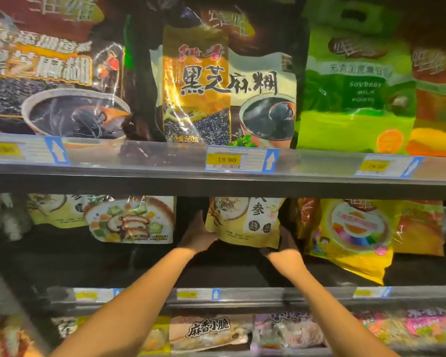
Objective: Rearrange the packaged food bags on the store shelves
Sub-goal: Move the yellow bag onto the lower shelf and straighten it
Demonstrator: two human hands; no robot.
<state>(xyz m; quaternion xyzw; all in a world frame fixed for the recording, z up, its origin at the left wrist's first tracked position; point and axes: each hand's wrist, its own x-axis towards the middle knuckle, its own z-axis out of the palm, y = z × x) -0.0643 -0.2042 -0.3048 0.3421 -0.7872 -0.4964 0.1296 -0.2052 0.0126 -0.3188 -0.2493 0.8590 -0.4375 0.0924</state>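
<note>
A pale yellow food bag (245, 222) with a bowl picture stands upright at the middle of the second shelf, under the shelf above. My left hand (198, 235) grips its lower left edge and my right hand (286, 243) grips its lower right corner. Both forearms reach in over the shelf's front rail. To the left stands a similar bag with a vegetable bowl picture (131, 220). To the right leans a yellow bag with a rainbow disc (353, 233).
The top shelf carries black sesame paste bags (227, 86) (44, 73) and a green soybean milk powder bag (355, 81). Its front rail (165, 173) holds price tags, one reading 19.90 (227, 159). Snack packs (209, 331) lie on the bottom shelf. Dark gaps flank the held bag.
</note>
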